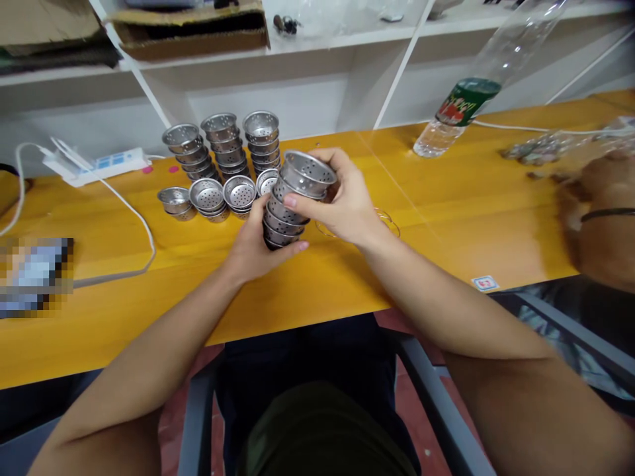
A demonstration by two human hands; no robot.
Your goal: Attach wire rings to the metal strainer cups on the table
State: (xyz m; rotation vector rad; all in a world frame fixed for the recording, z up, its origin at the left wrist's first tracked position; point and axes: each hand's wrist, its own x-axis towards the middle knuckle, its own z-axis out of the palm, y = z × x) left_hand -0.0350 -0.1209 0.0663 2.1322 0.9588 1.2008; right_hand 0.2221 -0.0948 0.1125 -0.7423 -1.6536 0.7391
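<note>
A tilted stack of perforated metal cups (286, 210) is held between my two hands above the desk. Around its lower end, my left hand (255, 248) is closed, thumb lying along the near side. My right hand (342, 198) grips the upper end, with its thumb across the rim of a cup. Just behind and to the left stand three tall stacks of the same cups (228, 145). In front of those sits a row of shorter stacks (208, 195), partly hidden by the held stack. Thin wire rings (389, 223) lie beyond my right wrist.
A tall clear bottle with a green label (464, 102) stands at the back right. A white power strip (102, 165) with cables lies left, near a blurred flat object (37, 271). Another person's arm (608, 218) rests at the right by plastic bags (540, 145). White shelving (278, 92) borders the back.
</note>
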